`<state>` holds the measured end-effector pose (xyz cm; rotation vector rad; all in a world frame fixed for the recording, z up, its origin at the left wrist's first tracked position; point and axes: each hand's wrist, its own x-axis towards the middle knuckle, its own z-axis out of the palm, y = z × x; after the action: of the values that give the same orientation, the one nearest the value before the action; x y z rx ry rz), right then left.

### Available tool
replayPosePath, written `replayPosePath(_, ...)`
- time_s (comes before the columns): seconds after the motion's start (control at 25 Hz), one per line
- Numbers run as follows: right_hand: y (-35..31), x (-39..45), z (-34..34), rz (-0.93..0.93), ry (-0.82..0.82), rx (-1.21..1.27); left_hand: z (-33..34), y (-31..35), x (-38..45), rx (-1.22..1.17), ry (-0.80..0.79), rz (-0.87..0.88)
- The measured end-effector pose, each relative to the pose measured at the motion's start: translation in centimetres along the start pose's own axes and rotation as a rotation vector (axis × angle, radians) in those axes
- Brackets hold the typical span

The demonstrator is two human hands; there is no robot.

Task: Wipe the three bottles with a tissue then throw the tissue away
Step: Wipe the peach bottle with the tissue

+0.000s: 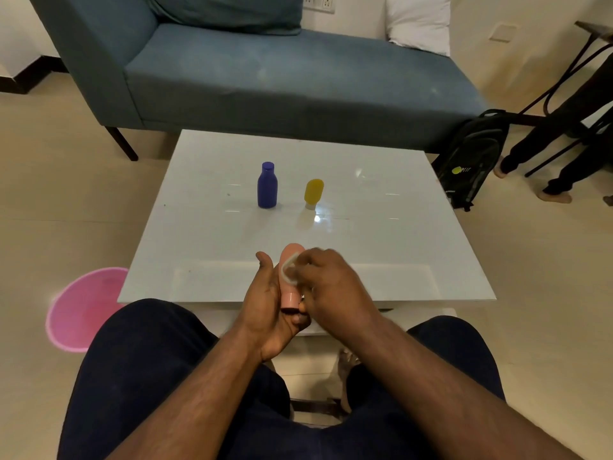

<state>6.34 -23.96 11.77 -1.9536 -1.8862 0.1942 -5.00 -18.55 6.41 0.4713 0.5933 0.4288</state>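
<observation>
My left hand (265, 300) grips a pale pink bottle (291, 257) over the near edge of the white table (381, 227), its cap end down in my palm. My right hand (331, 283) presses a small white tissue (288, 268) against the pink bottle's side and covers much of it. A blue bottle (267, 185) stands upright near the table's middle. Just to its right a yellow bottle (313, 193) stands on its white cap.
A pink bin (83, 310) sits on the floor left of the table. A blue sofa (265, 78) stands behind the table. A black backpack (474, 157) leans at the right, beside a person's legs (564, 134) and a chair frame.
</observation>
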Motion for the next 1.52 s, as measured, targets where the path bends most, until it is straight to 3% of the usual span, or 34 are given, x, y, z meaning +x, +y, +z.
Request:
replayPosePath(0.12,-0.1,-1.1,0.1,-0.095,-0.054,0.035,-0.1,0.1,0.0,-0.004,0.02,-0.024)
replayPosePath(0.28,0.9,0.4,-0.1,0.119,0.096,0.143,0.1,0.1,0.4,-0.071,0.088,-0.045)
replayPosePath(0.44,-0.5,-1.5,0.8,0.015,0.015,0.13,-0.1,0.2,0.1,-0.126,0.079,-0.052)
replayPosePath(0.64,0.8,1.2,0.1,0.169,0.136,0.147,0.2,0.2,0.0,-0.116,0.093,-0.052)
replayPosePath(0.88,-0.5,-1.4,0.6,0.001,0.025,0.094,0.1,0.4,-0.2,-0.17,0.082,-0.06)
replayPosePath(1.08,1.0,1.4,0.2,0.145,0.111,0.126,0.6,0.5,-0.2,-0.162,0.094,-0.06)
replayPosePath(1.28,-0.2,-1.5,0.8,-0.011,0.018,0.089,0.4,0.6,-0.6,-0.205,0.098,-0.072)
replayPosePath(1.44,0.9,0.7,0.1,0.142,0.108,0.093,0.7,0.8,-0.4,-0.135,0.132,-0.069)
replayPosePath(1.52,-0.3,0.0,0.6,0.083,0.075,0.031,0.5,0.9,-0.5,-0.155,0.1,-0.063)
